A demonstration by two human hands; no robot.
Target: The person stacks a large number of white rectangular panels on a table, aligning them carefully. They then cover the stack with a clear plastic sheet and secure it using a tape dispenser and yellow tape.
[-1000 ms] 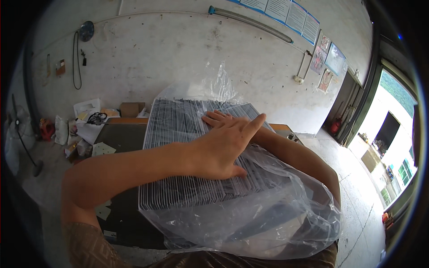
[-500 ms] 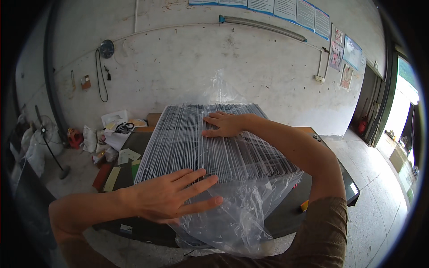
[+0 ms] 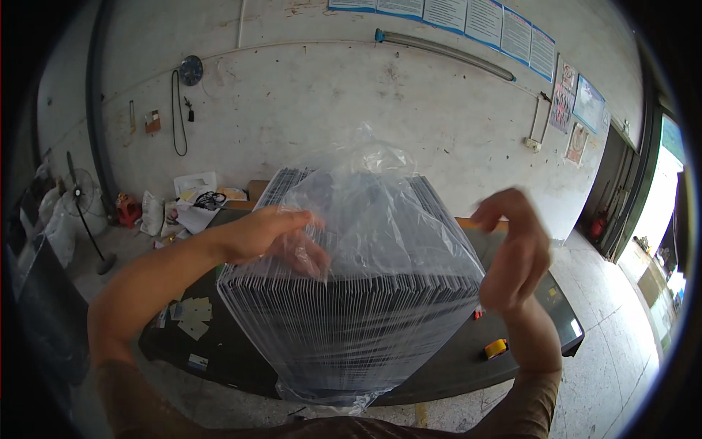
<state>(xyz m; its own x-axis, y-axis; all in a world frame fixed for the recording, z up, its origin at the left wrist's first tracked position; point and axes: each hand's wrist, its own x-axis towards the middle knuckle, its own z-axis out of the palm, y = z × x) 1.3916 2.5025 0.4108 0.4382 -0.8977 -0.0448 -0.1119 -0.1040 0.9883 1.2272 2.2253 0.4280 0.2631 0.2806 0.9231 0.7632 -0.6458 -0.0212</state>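
Note:
A large block of thin, upright dark sheets with pale edges [image 3: 344, 329] stands on the dark table, wrapped in clear plastic. A loose flap of the clear plastic bag [image 3: 373, 219] lies crumpled across its top. At the top's left side is my left hand [image 3: 274, 238], its fingers apart and touching the film, with some fingertips seen through it. My right hand [image 3: 515, 252] is raised off the stack's right side. Its fingers look bent but are smeared by motion, and nothing visible hangs from it.
The dark table [image 3: 431, 380] carries a yellow tape roll [image 3: 495, 348] at right and pale paper pieces [image 3: 192, 316] at left. Papers and a black cable [image 3: 210, 200] lie behind. A standing fan [image 3: 79, 192] and a red container [image 3: 127, 210] are on the left; a doorway opens at right.
The plastic flap that hung down the stack's near side now lies over its top. My left hand has moved up and farther away; my right hand has left the top and swung right.

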